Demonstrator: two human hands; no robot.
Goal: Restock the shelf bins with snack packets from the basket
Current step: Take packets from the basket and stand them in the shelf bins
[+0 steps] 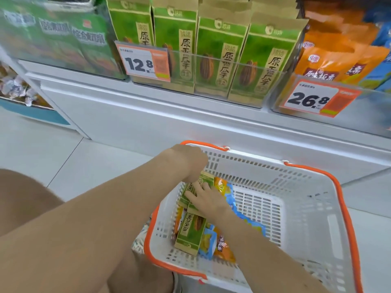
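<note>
A white basket with orange handles sits on the floor below the shelf. At its left end lie green seed packets, orange packets and blue packets. My left hand bends down over the basket's rim, fingers closed on the top of an upright green packet. My right hand lies flat on the green packets just below it, fingers apart. On the shelf, a clear bin holds rows of the same green packets standing upright.
Price tags reading 12.8 and 26.8 hang on the bin fronts. Orange bags fill the bin to the right and green bags the one to the left. A white shelf base runs behind the basket. My knee is at the lower left.
</note>
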